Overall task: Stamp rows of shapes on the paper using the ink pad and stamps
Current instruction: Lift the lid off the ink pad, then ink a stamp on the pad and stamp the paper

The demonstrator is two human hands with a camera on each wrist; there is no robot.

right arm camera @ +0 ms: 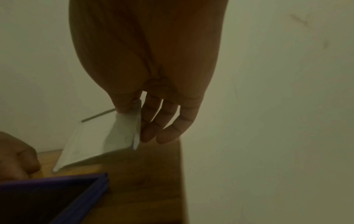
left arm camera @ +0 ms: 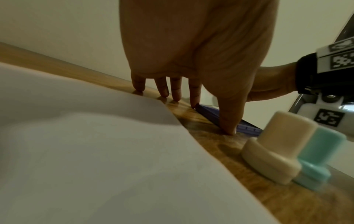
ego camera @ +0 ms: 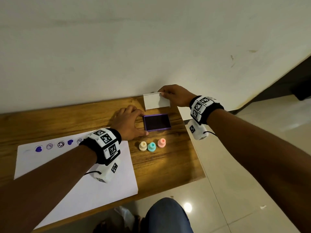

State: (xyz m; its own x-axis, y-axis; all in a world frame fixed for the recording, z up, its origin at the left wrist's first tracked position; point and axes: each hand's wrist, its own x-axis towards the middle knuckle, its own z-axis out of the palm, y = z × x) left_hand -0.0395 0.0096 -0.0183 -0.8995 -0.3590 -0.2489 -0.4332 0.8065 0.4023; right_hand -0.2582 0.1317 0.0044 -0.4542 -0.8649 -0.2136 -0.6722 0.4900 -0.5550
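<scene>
The purple ink pad [ego camera: 157,122] lies uncovered on the wooden table, its dark ink showing. My left hand [ego camera: 143,124] sits at its left side, with straight thumb and index fingertips [left arm camera: 229,130] touching the pad's left corners [left arm camera: 210,115]. My right hand [ego camera: 162,93] pinches the white lid [ego camera: 155,100] by its far corner and holds it tilted near the wall, seen close in the right wrist view [right arm camera: 107,136]. Cream [ego camera: 143,146], teal [ego camera: 151,146] and pink [ego camera: 161,142] stamps stand in front of the pad. The white paper [ego camera: 84,174] carries one row of purple hearts and round faces [ego camera: 55,145].
The table [ego camera: 168,165] ends just right of the pad and stamps, with tiled floor [ego camera: 235,165] beyond. A wall [ego camera: 151,47] runs along the table's far edge. A knee in blue jeans [ego camera: 166,216] shows below the near edge.
</scene>
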